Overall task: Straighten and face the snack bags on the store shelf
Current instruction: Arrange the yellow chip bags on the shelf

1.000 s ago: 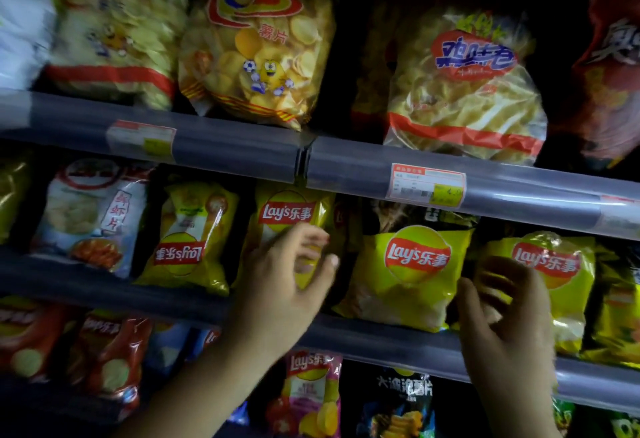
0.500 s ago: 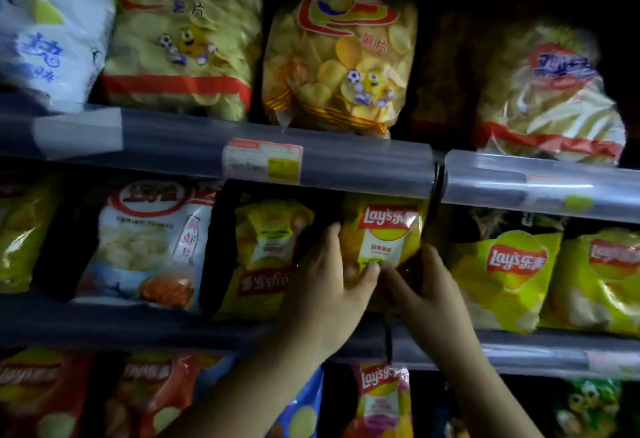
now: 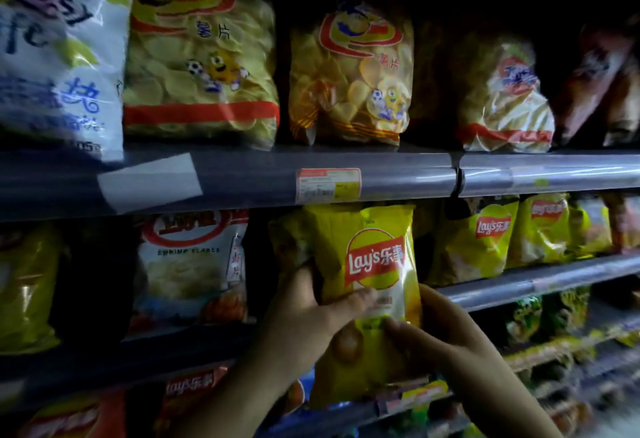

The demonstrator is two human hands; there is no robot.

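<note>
Dim store shelving fills the head view, three tiers of snack bags behind grey price rails, the light so low that the far right fades into shadow. Along the top tier sit big clear bags of pale chips, and a white bag (image 3: 59, 56) leans over the rail at the left. On the middle shelf (image 3: 540, 281), a white shrimp-flakes bag (image 3: 194, 271) stands to the left, and more yellow Lay's bags (image 3: 481, 240) line up to the right. Between them, both hands hold one yellow Lay's bag (image 3: 367, 264) out in front of the shelf edge, logo facing outward, roughly upright, its bottom hanging below the rail. The left hand (image 3: 304, 316) wraps the bag's left edge with the thumb pressed across the front; the right hand (image 3: 446, 326) pinches the lower right side, fingers closed on the film. I judge the bag light, puffy and slick, its contents brittle, so the grip should stay at the side edges and seams without squeezing the middle. Set back by its base, it should stand facing front, though the film may slide or slump.
</note>
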